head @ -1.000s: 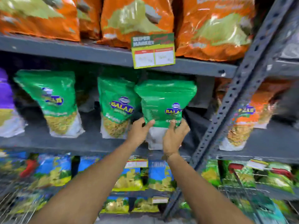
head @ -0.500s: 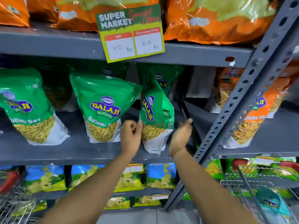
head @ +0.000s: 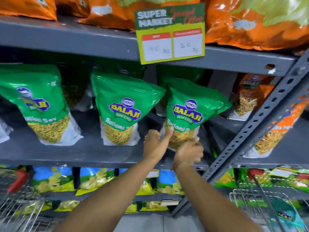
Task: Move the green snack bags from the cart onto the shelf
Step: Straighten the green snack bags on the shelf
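Note:
A green snack bag stands on the grey middle shelf, facing front and leaning slightly right. My left hand holds its lower left edge, thumb on the front. My right hand, blurred, is curled around its lower right corner. Two more green snack bags stand to its left on the same shelf, with others behind them in shadow. A wire cart sits at the lower right with a green bag inside.
Orange bags fill the top shelf above a price sign. A slanted perforated upright borders the bag's right side, with orange bags beyond it. Blue and yellow bags line the lower shelf. Another cart with a red handle is at the lower left.
The rightmost green bag has turned from edge-on to facing front. Both hands went from open beside it to closed on its bottom. The view has shifted closer.

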A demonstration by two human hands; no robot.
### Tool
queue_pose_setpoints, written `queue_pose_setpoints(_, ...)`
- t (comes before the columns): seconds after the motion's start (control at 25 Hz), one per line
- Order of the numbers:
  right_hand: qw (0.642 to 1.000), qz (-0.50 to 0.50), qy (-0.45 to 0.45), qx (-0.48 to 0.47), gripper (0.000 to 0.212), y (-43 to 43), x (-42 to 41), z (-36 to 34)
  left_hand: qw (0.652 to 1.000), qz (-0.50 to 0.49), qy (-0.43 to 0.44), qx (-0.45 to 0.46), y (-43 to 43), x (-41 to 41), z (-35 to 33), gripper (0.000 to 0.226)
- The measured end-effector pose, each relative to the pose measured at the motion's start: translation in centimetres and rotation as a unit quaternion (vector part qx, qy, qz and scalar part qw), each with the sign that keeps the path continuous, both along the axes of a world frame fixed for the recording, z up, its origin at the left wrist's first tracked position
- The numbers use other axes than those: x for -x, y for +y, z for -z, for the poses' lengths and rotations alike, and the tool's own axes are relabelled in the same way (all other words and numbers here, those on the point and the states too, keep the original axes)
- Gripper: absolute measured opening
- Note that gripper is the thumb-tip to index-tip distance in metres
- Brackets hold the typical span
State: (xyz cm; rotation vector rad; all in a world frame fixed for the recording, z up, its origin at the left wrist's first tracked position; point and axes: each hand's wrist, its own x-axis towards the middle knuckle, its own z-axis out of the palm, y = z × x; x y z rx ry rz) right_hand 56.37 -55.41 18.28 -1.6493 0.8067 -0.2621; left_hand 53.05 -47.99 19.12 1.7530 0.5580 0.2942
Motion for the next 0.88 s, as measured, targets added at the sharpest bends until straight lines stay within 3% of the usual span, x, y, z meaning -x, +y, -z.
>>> queue_pose_setpoints(0.04, 1.0, 0.007, -0.018, 0.019, 0.054, 2.2, 2.4, 1.1, 0.999, -0.039, -0.022, -0.016, 2.4, 1.7, 0.2, 0.049)
queue_pose_setpoints(0.12, 0.969, -0.186, -0.158, -0.026, 0.043, 7.6, 7.7, 1.9, 0.977, -0.188, -0.09, -0.038, 7.9, 5.8, 0.2, 0.044)
queue_pose_setpoints(0.2, 0.872, -0.426, -0.225, -0.08, 0.028, 15.0, 11.3, 0.6, 0.918, -0.353, -0.176, -0.03, 15.6, 9.3, -0.7, 0.036)
queue_pose_setpoints(0.28, 0.829, -0.489, -0.267, -0.051, 0.017, 21.9, 11.3, -2.5, 0.861, -0.45, -0.238, -0.003, 23.1, 11.0, -2.3, 0.036)
queue_pose_setpoints(0.32, 0.838, -0.473, -0.271, -0.039, 0.02, 25.4, 11.0, -4.2, 0.845, -0.473, -0.25, 0.002, 26.9, 11.2, -3.1, 0.038)
queue_pose_setpoints(0.4, 0.87, -0.416, -0.262, -0.042, 0.028, 30.2, 9.1, -6.9, 0.875, -0.41, -0.257, 0.021, 33.0, 10.8, -4.9, 0.024)
queue_pose_setpoints(0.44, 0.873, -0.412, -0.257, -0.048, 0.019, 31.6, 7.9, -7.8, 0.905, -0.336, -0.257, 0.038, 35.2, 10.5, -5.8, 0.015)
queue_pose_setpoints(0.52, 0.876, -0.405, -0.257, -0.053, 0.021, 32.6, 6.2, -9.4, 0.935, -0.252, -0.247, 0.043, 38.4, 9.3, -6.9, 0.022)
queue_pose_setpoints(0.6, 0.876, -0.378, -0.274, -0.123, 0.017, 32.1, 6.0, -10.0, 0.935, -0.25, -0.249, 0.026, 39.6, 9.0, -7.8, 0.022)
queue_pose_setpoints(0.72, 0.86, -0.417, -0.258, -0.141, 0.018, 31.8, 7.4, -7.0, 0.946, -0.205, -0.245, 0.059, 39.9, 9.5, -6.0, 0.011)
queue_pose_setpoints(0.84, 0.804, -0.551, -0.198, -0.098, 0.031, 31.4, 9.7, -2.6, 0.991, -0.024, -0.12, 0.05, 38.9, 11.8, -1.1, 0.062)
queue_pose_setpoints(0.88, 0.796, -0.566, -0.197, -0.086, 0.036, 31.4, 10.4, -2.0, 0.996, 0.001, -0.082, 0.022, 38.7, 12.3, 0.0, 0.066)
